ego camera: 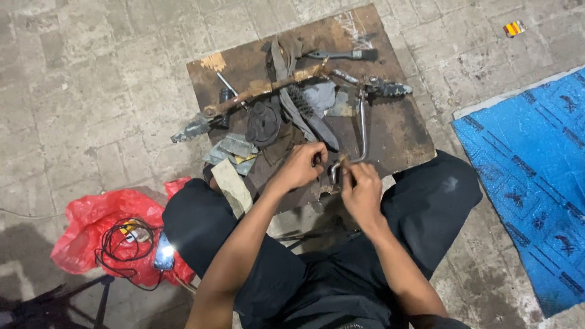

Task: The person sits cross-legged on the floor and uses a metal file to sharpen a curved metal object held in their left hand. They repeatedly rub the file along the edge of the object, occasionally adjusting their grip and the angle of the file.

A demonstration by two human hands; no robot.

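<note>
Lever (pixel 362 131), bent steel, probably stiff and heavy; pinched at 6 o'clock end by left hand (pixel 301 166) and right hand (pixel 361 190).

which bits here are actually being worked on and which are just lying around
In hand:
- left hand and right hand, both at the lower end of the bent metal lever
- wooden board under it

Lying about:
- rusty bar
- round black disc
- black-handled tool
- red plastic bag with black cable
- blue mat
</note>
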